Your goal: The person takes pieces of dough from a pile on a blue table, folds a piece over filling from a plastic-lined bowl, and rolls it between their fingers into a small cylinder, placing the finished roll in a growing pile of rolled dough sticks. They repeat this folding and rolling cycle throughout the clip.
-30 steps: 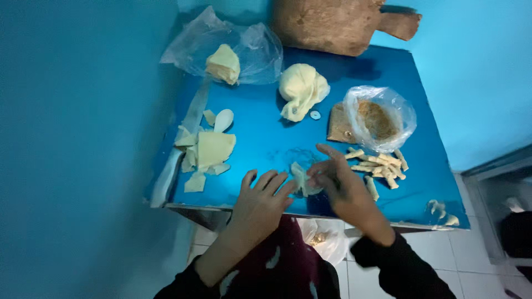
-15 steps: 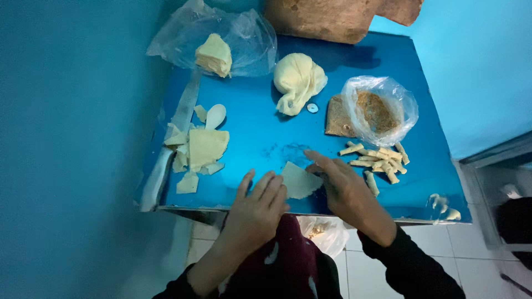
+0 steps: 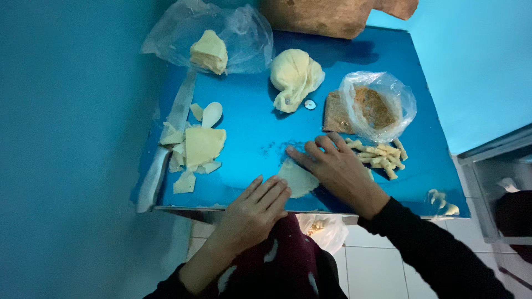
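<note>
Head view, looking straight down on a blue table [image 3: 249, 138]. Both hands work at the near edge, around its middle. Right hand [image 3: 335, 169] lies flat, fingers spread, palm down on a thin pale-yellow sheet of dough [image 3: 297, 178]; grip open, nothing pinched. Left hand [image 3: 256, 209] sits at the table's near edge, fingers together and stretched out flat, tips touching the sheet's near-left side.

Dough sheet: flattened, rough-edged, partly hidden under the right hand, lying close to the near edge.

Just right of the right hand, a small heap of short pale rolled sticks [image 3: 379, 155]. Behind them, a clear plastic bag [image 3: 379, 105] with brown crumbly filling. A lump of dough [image 3: 295, 77] sits mid-table toward the far edge. Far-left corner: another clear bag [image 3: 244, 33] with a pale block [image 3: 209, 51] on it. Along the left edge, cut dough scraps [image 3: 197, 149] and a long knife [image 3: 166, 144]. Wooden board [image 3: 321, 16] beyond the far edge.
</note>
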Tool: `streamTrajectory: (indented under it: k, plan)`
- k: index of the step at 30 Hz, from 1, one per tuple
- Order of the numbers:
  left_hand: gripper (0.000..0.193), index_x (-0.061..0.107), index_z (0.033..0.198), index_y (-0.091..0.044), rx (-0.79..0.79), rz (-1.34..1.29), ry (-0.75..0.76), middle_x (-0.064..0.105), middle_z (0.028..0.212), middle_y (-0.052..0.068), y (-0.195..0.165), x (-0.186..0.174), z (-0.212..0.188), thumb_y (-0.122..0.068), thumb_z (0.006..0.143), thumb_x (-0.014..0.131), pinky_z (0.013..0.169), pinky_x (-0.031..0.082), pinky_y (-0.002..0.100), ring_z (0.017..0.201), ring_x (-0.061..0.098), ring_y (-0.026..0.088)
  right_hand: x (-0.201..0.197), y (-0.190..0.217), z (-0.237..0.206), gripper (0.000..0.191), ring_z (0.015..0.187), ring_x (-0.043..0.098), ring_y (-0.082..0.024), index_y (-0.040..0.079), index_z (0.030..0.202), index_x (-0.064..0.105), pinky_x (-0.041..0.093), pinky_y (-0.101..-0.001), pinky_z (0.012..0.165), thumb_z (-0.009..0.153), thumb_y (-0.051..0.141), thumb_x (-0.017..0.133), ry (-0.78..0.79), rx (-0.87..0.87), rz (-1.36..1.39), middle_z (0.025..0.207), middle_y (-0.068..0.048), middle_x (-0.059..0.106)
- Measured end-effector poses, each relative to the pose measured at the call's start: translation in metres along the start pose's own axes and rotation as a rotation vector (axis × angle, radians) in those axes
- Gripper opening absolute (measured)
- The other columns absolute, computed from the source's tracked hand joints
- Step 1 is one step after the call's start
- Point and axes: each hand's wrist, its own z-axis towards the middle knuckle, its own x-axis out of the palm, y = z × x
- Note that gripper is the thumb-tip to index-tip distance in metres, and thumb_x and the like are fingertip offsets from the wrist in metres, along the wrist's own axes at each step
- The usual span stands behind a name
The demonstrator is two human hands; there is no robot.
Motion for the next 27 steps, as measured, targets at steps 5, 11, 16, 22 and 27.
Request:
streamTrajectory:
  k: [5, 11, 16, 22, 27]
  plan:
    - [0.048, 0.062, 0.132, -0.001, 0.020, 0.018, -0.030, 0.061, 0.142, 0.016, 0.003, 0.000, -0.003, -0.028, 0.093, 0.070, 0.115, 0.040, 0.054, 0.139, 0.052, 0.033, 0.003, 0.014, -0.009, 0.057, 0.117, 0.053, -0.025, 0.029, 0.147, 0.056, 0.042, -0.0468, 0.105, 0.091, 0.020, 0.064, -0.105, -0.047, 0.006, 0.122, -0.006, 0.056]
    - [0.048, 0.063, 0.132, -0.001, 0.026, 0.015, -0.023, 0.060, 0.143, 0.016, 0.003, 0.002, -0.004, -0.026, 0.093, 0.070, 0.114, 0.038, 0.054, 0.139, 0.051, 0.034, 0.019, -0.016, -0.027, 0.042, 0.117, 0.054, -0.032, 0.018, 0.137, 0.063, 0.043, -0.0479, 0.094, 0.095, 0.013, 0.066, 0.060, 0.206, 0.078, 0.131, -0.012, 0.060]
    - [0.047, 0.062, 0.133, 0.000, 0.014, -0.003, -0.028, 0.061, 0.143, 0.016, 0.003, 0.003, -0.005, -0.025, 0.094, 0.070, 0.116, 0.038, 0.054, 0.140, 0.052, 0.033, 0.022, -0.122, -0.034, 0.041, 0.109, 0.070, -0.036, 0.004, 0.129, 0.064, 0.058, -0.0427, 0.089, 0.090, -0.007, 0.064, -0.264, 0.498, 0.374, 0.121, -0.018, 0.073]
    - [0.048, 0.062, 0.133, 0.000, 0.006, -0.011, -0.019, 0.060, 0.142, 0.018, 0.004, 0.007, -0.006, -0.026, 0.093, 0.070, 0.114, 0.037, 0.056, 0.138, 0.052, 0.034, 0.047, -0.135, -0.020, 0.050, 0.087, 0.074, -0.040, -0.002, 0.131, 0.049, 0.058, -0.0496, 0.075, 0.085, 0.001, 0.066, -0.087, 0.618, 0.641, 0.093, -0.022, 0.074]
    - [0.043, 0.061, 0.130, 0.002, 0.013, -0.017, -0.059, 0.060, 0.143, 0.019, 0.004, 0.008, -0.007, -0.024, 0.097, 0.069, 0.117, 0.037, 0.055, 0.141, 0.051, 0.035, 0.064, -0.121, -0.019, 0.050, 0.078, 0.068, -0.047, -0.003, 0.134, 0.047, 0.051, -0.0564, 0.066, 0.088, -0.001, 0.067, -0.190, 0.553, 0.347, 0.090, -0.030, 0.069]
